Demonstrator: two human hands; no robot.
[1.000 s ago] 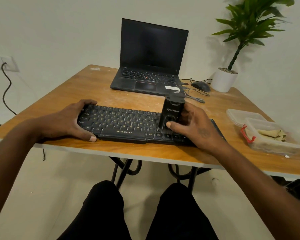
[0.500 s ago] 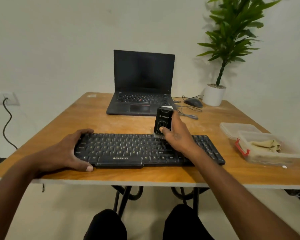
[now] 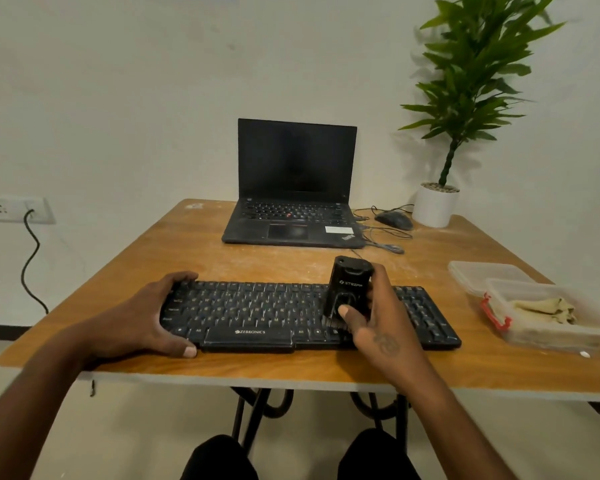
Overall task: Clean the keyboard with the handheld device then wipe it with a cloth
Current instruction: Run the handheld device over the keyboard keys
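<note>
From where I sit, the handheld device (image 3: 350,287) has come back toward me over the last half second: it was working the far rows of the keyboard (image 3: 309,315), and now its brush end sits down on the near rows, right of the space bar. My right hand (image 3: 378,320) is wrapped round the device, thumb pressed on its front face, holding it upright. My left hand (image 3: 142,322) still clamps the keyboard's left end, fingers over the far edge and thumb at the near edge, pinning it flat on the table (image 3: 291,367). I judge the sweeping stage to be mid-way; the cloth (image 3: 544,308) lies untouched in the clear container (image 3: 520,336) at my right, so wiping has yet to start.
</note>
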